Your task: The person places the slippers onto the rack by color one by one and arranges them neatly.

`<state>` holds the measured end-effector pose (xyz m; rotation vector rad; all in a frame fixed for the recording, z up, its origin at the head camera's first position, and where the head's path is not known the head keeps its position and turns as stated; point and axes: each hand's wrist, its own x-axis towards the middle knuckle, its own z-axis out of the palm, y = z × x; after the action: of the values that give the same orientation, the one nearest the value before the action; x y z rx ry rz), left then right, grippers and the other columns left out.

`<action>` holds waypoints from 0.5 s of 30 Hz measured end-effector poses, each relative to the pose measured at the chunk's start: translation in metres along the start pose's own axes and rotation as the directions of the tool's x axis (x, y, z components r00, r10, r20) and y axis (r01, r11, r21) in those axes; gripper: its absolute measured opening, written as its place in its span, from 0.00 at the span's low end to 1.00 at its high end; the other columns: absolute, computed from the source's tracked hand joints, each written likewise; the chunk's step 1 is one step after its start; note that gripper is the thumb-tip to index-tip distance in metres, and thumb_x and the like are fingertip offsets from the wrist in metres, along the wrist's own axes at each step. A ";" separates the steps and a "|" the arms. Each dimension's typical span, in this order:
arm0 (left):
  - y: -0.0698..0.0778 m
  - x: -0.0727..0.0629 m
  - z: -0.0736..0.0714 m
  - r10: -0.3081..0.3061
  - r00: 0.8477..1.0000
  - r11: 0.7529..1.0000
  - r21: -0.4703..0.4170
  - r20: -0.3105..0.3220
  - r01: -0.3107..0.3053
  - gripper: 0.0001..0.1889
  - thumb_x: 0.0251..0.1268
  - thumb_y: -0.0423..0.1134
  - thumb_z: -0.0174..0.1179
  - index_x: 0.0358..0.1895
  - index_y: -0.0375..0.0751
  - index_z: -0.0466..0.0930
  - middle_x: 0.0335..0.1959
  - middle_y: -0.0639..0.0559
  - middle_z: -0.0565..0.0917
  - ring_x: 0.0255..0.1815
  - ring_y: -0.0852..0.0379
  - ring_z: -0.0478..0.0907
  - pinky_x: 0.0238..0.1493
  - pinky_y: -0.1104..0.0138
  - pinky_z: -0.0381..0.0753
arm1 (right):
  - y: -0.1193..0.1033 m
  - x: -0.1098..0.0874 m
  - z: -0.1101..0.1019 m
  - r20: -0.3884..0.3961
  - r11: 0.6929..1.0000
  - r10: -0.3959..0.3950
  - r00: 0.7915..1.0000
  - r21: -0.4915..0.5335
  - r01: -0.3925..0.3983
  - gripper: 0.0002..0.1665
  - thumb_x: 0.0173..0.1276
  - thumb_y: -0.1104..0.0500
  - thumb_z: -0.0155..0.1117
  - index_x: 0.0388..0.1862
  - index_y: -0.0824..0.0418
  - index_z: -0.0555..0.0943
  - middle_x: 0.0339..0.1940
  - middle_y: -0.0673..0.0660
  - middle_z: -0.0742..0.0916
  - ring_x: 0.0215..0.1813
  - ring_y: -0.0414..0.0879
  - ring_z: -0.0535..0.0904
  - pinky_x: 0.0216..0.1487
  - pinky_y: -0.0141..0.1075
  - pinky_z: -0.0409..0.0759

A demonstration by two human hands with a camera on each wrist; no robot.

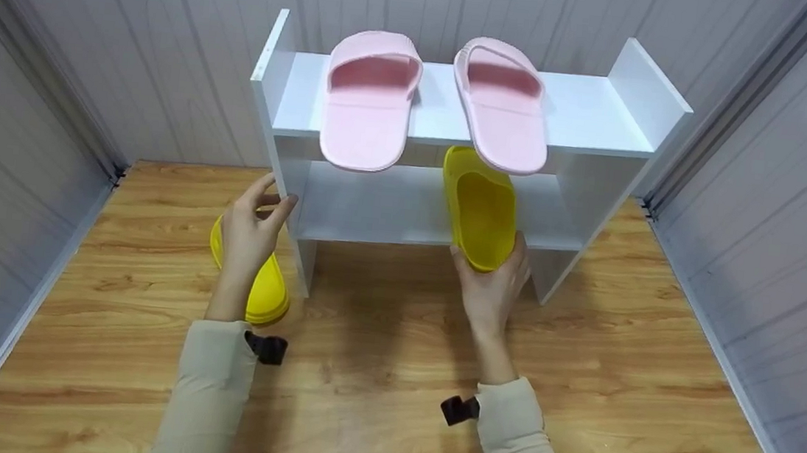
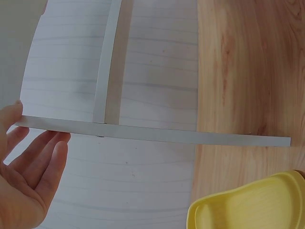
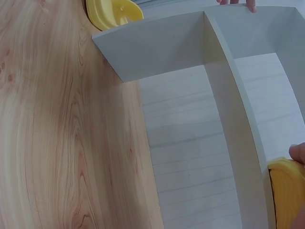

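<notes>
My right hand (image 1: 492, 290) grips the near end of a yellow slipper (image 1: 484, 219), thumb on one side and fingers on the other. That slipper sits at the lower shelf (image 1: 376, 205) of a white shoe rack (image 1: 617, 195), its far end partly beneath the upper shelf. With my left hand (image 1: 248, 237) I hold the front edge of the rack's left side panel (image 2: 143, 133), between thumb and fingers. A second yellow slipper (image 1: 268, 291) lies on the floor outside that panel, partly hidden by my left hand and wrist.
Two pink slippers, a left one (image 1: 365, 123) and a right one (image 1: 506, 122), stand on the upper shelf and overhang its front edge. Grey panelled walls (image 1: 229, 39) enclose the rack at the back and both sides. Wood-patterned flooring (image 1: 372, 401) lies in front.
</notes>
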<state>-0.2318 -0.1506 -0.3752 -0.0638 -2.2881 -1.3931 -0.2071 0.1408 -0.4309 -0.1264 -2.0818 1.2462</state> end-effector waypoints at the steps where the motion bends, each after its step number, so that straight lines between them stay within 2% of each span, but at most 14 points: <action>1: 0.000 0.000 0.000 -0.001 1.000 1.000 0.001 0.000 0.001 0.20 0.59 0.42 0.57 0.55 0.43 0.73 0.43 0.45 0.79 0.39 0.53 0.77 0.39 0.61 0.77 | 0.000 0.000 0.000 0.000 1.000 0.000 1.000 0.006 0.000 0.52 0.47 0.48 0.70 0.63 0.70 0.55 0.55 0.61 0.68 0.57 0.52 0.59 0.55 0.47 0.56; 9: -0.003 0.001 0.000 0.036 0.999 0.999 -0.012 -0.009 -0.036 0.19 0.58 0.40 0.58 0.54 0.42 0.74 0.40 0.43 0.80 0.38 0.53 0.78 0.37 0.61 0.78 | -0.001 0.000 -0.003 0.004 1.000 0.021 1.000 0.001 -0.021 0.52 0.48 0.45 0.69 0.63 0.69 0.55 0.55 0.61 0.69 0.56 0.52 0.60 0.55 0.47 0.57; 15: -0.003 0.001 0.000 0.029 1.000 0.999 -0.019 -0.006 -0.029 0.19 0.58 0.40 0.57 0.54 0.42 0.74 0.40 0.42 0.80 0.37 0.52 0.78 0.37 0.60 0.78 | -0.006 0.002 -0.014 0.012 0.997 0.073 0.997 0.006 -0.073 0.52 0.48 0.44 0.68 0.64 0.68 0.55 0.59 0.62 0.65 0.61 0.53 0.56 0.58 0.50 0.56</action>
<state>-0.2332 -0.1518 -0.3775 -0.0980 -2.2605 -1.3988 -0.1981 0.1487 -0.4208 -0.1945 -2.1001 1.2999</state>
